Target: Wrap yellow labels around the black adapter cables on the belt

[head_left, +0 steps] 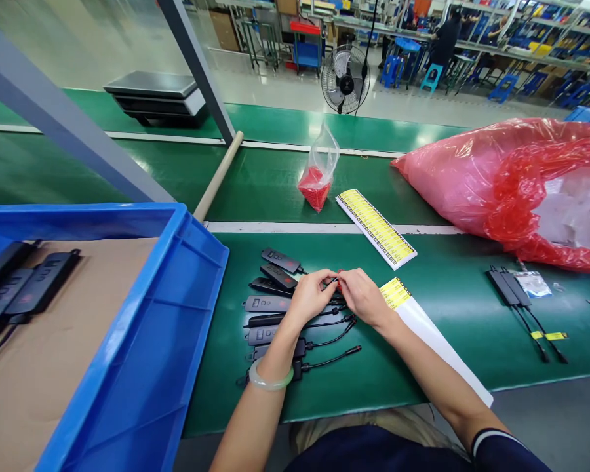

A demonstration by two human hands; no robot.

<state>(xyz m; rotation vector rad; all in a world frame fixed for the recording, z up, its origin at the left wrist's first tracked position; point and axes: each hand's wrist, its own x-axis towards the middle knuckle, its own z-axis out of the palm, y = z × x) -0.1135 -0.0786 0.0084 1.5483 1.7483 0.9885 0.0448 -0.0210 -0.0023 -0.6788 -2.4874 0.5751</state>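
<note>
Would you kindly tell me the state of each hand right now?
Left hand: closed, pinching what looks like a black cable end.
Right hand: closed, fingertips at a small red piece.

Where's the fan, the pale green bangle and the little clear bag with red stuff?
Electric fan [345,85]: head view, on its dark hub.
Pale green bangle [270,385]: head view, on its lower curve.
Clear bag [323,160]: head view, on its see-through upper part.
</note>
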